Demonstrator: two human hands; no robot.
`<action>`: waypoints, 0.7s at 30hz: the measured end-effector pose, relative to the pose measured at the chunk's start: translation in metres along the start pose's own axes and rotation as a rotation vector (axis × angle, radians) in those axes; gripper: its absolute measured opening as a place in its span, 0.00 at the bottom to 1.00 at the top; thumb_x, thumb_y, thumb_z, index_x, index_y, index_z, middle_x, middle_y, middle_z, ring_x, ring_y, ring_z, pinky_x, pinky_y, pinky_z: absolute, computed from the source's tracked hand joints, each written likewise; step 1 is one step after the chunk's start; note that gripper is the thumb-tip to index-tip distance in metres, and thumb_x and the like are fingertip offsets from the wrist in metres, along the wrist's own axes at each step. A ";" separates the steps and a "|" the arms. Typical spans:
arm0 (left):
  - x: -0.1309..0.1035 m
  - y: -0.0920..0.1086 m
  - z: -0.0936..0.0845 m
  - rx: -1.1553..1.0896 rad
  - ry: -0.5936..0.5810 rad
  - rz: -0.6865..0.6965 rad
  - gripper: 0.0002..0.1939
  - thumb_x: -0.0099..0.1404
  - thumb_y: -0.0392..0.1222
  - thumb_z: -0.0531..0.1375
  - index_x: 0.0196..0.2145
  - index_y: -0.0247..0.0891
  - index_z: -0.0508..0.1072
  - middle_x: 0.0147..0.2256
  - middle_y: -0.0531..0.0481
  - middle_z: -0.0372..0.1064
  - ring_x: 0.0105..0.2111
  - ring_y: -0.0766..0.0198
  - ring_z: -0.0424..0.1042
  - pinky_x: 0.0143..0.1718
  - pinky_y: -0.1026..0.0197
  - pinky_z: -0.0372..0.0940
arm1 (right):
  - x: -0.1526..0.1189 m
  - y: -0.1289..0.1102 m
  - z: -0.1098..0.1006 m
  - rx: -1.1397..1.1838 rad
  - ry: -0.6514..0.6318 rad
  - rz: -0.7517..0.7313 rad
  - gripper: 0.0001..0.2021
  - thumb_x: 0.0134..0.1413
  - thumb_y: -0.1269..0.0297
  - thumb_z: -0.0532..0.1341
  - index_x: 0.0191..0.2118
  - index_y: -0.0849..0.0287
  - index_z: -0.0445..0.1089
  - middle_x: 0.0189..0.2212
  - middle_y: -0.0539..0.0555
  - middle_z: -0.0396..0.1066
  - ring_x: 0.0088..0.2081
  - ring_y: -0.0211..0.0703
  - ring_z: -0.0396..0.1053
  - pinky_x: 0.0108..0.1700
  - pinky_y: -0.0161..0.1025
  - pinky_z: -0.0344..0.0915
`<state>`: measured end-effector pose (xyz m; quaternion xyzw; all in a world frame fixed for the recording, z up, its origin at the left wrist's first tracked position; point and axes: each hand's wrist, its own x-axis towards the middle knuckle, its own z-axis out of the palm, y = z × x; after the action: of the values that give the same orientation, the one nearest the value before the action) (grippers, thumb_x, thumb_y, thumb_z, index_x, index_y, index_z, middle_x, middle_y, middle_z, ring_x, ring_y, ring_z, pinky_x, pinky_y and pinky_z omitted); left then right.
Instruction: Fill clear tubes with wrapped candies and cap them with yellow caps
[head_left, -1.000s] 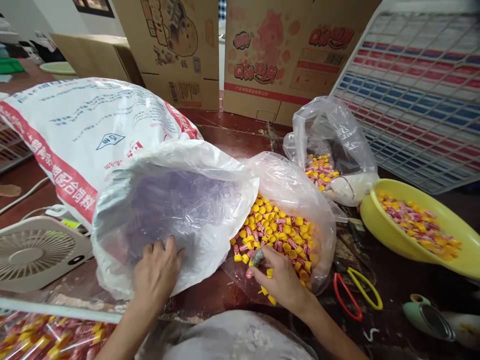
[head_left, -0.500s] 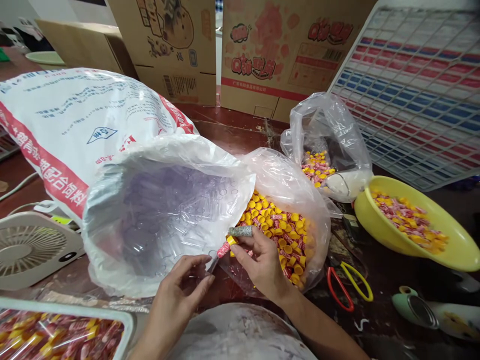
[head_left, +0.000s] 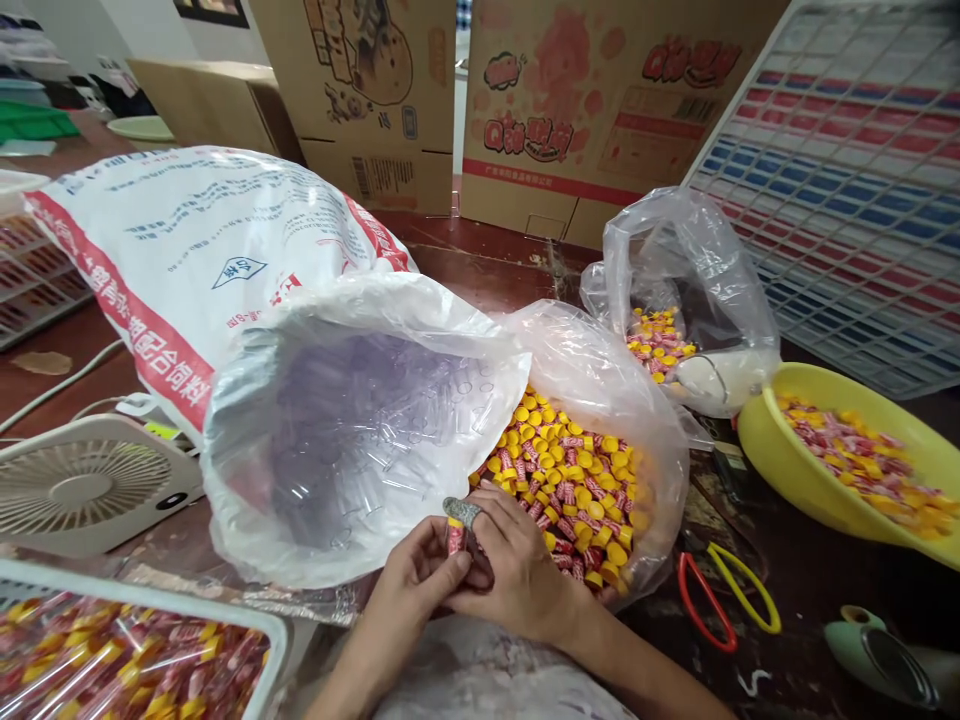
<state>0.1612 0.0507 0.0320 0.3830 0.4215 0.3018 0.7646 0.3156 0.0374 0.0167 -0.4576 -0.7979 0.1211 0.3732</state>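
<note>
My left hand (head_left: 420, 578) is closed around a small tube with a red patterned wrapper and yellow cap (head_left: 455, 535). My right hand (head_left: 517, 570) meets it from the right, its wrapped fingertip (head_left: 463, 512) resting at the yellow cap and its other fingers curled against the tube. Just beyond the hands, a white sack (head_left: 240, 450) lies open with clear tubes (head_left: 382, 440) inside. To its right, a clear plastic bag (head_left: 664, 470) holds yellow caps with red wrapped pieces (head_left: 570, 465).
A tray (head_left: 274, 640) of filled tubes sits front left, beside a fan (head_left: 90, 485). On the right are scissors (head_left: 720, 590), a yellow bowl (head_left: 787, 480), another plastic bag (head_left: 750, 310) and a wire rack (head_left: 847, 200). Cardboard boxes (head_left: 517, 190) stand behind.
My hands have come together and moved nearer to me. The capped red piece now stands upright between them. The whole view has shifted, with the surroundings appearing farther right.
</note>
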 end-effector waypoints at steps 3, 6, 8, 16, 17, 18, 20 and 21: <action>0.002 0.008 -0.013 0.338 0.027 0.096 0.08 0.57 0.43 0.63 0.34 0.39 0.69 0.29 0.52 0.70 0.30 0.61 0.69 0.34 0.62 0.65 | 0.005 0.004 -0.011 0.058 -0.151 -0.007 0.37 0.47 0.47 0.72 0.58 0.60 0.63 0.52 0.64 0.71 0.60 0.59 0.64 0.66 0.60 0.57; 0.006 0.025 -0.045 0.942 0.172 0.220 0.04 0.56 0.37 0.56 0.31 0.40 0.70 0.29 0.51 0.69 0.30 0.59 0.69 0.33 0.60 0.62 | 0.008 0.021 -0.037 0.048 -0.174 0.117 0.42 0.45 0.45 0.73 0.62 0.58 0.60 0.56 0.63 0.68 0.62 0.58 0.63 0.61 0.54 0.63; 0.014 0.038 -0.067 1.321 0.316 0.220 0.12 0.59 0.36 0.52 0.37 0.40 0.73 0.33 0.48 0.71 0.30 0.57 0.70 0.31 0.59 0.60 | 0.005 0.036 -0.051 -0.072 -0.063 0.283 0.22 0.56 0.53 0.68 0.53 0.57 0.68 0.47 0.59 0.73 0.50 0.53 0.71 0.51 0.48 0.70; 0.046 0.040 -0.066 1.912 0.142 -0.001 0.19 0.72 0.44 0.47 0.53 0.39 0.72 0.38 0.37 0.77 0.39 0.40 0.78 0.30 0.54 0.63 | -0.019 0.040 -0.028 -0.410 -0.390 0.145 0.06 0.61 0.75 0.61 0.40 0.57 0.69 0.38 0.53 0.73 0.40 0.45 0.70 0.39 0.38 0.66; 0.045 0.037 -0.061 1.918 0.162 -0.006 0.19 0.72 0.45 0.47 0.52 0.39 0.72 0.38 0.37 0.76 0.40 0.39 0.78 0.30 0.54 0.64 | -0.020 0.038 -0.022 -0.424 -0.407 0.122 0.08 0.60 0.76 0.62 0.42 0.57 0.69 0.39 0.53 0.73 0.41 0.46 0.69 0.39 0.39 0.67; 0.043 0.035 -0.057 1.923 0.186 -0.011 0.19 0.73 0.45 0.47 0.51 0.38 0.71 0.38 0.37 0.75 0.40 0.40 0.77 0.30 0.54 0.64 | -0.021 0.038 -0.017 -0.438 -0.408 0.113 0.10 0.59 0.77 0.61 0.43 0.58 0.68 0.39 0.54 0.73 0.41 0.47 0.69 0.39 0.40 0.67; 0.040 0.032 -0.052 1.921 0.224 -0.020 0.17 0.72 0.42 0.46 0.50 0.37 0.71 0.39 0.36 0.74 0.41 0.40 0.76 0.30 0.54 0.65 | -0.023 0.040 -0.013 -0.453 -0.383 0.103 0.09 0.60 0.77 0.61 0.43 0.58 0.68 0.37 0.54 0.72 0.40 0.47 0.68 0.38 0.40 0.66; 0.038 0.030 -0.051 1.910 0.242 -0.024 0.16 0.72 0.40 0.45 0.48 0.36 0.70 0.40 0.36 0.74 0.42 0.41 0.76 0.30 0.54 0.65 | -0.023 0.042 -0.013 -0.448 -0.353 0.099 0.07 0.61 0.76 0.61 0.42 0.58 0.68 0.36 0.54 0.72 0.39 0.47 0.68 0.38 0.40 0.66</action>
<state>0.1298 0.1128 0.0233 0.8060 0.5691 -0.1391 0.0845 0.3580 0.0397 -0.0079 -0.5390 -0.8340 0.0377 0.1118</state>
